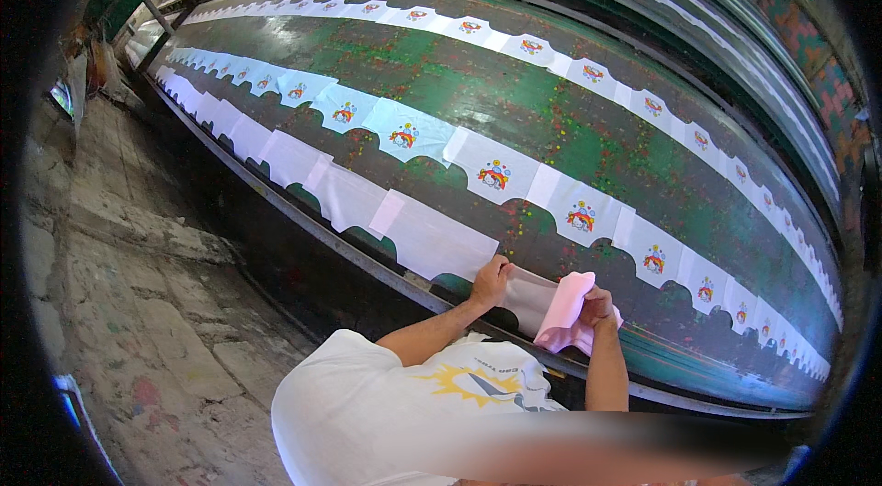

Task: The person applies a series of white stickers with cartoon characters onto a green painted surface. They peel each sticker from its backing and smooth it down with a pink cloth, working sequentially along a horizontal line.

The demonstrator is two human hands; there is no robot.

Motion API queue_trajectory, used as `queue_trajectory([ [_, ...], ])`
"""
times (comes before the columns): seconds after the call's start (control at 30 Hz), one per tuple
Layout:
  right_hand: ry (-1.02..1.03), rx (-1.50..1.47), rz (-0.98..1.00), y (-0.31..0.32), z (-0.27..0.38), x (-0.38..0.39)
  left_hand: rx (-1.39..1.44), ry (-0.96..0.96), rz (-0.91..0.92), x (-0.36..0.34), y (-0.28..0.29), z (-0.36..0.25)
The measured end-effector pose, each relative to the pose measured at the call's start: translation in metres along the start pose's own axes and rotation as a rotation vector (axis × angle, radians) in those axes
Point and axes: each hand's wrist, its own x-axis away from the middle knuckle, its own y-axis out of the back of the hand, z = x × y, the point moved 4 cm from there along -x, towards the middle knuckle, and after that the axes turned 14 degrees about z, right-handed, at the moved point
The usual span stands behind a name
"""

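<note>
Looks like you're partway along the near row [436,238], going by how things lie. Pale plain pieces run from the far left end of the long green table [450,86] right up to your hands, and the row stops around there. Your right hand [599,308] has its fingers closed around the folded pink cloth [567,300], over the table's near edge. Your left hand [492,282] is at the corner where the last laid piece meets a thin pale panel [525,299] stretching between your hands; can't tell if you're pinching it or just pressing it down. Can't tell either if that panel and the pink bit are one piece.

The middle row [496,174], blue and white, and the white far row [531,47] both show colourful prints. I see none on the near row, so if those need prints too, that's still left.
</note>
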Motion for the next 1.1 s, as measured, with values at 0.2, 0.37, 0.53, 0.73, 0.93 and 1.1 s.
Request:
queue_trajectory([
  [0.2, 0.008, -0.046, -0.022, -0.003, 0.000, -0.001, 0.016, -0.042, -0.016, -0.002, -0.001, -0.001],
  [0.37, 0.052, -0.066, 0.033, -0.010, 0.001, 0.001, 0.006, 0.009, 0.007, -0.001, -0.002, 0.001],
  [0.53, 0.056, -0.066, 0.051, -0.010, 0.000, 0.001, -0.013, -0.030, -0.025, -0.001, -0.001, 0.000],
  [0.73, 0.024, -0.062, -0.023, -0.002, -0.003, -0.002, 0.005, -0.035, -0.014, -0.001, -0.002, 0.003],
  [0.93, 0.044, -0.087, 0.049, -0.007, -0.003, -0.001, 0.011, -0.032, -0.016, -0.002, 0.000, 0.003],
  [1.1, 0.046, -0.102, 0.054, -0.005, -0.006, 0.000, -0.004, 0.032, 0.018, -0.001, -0.003, 0.001],
])
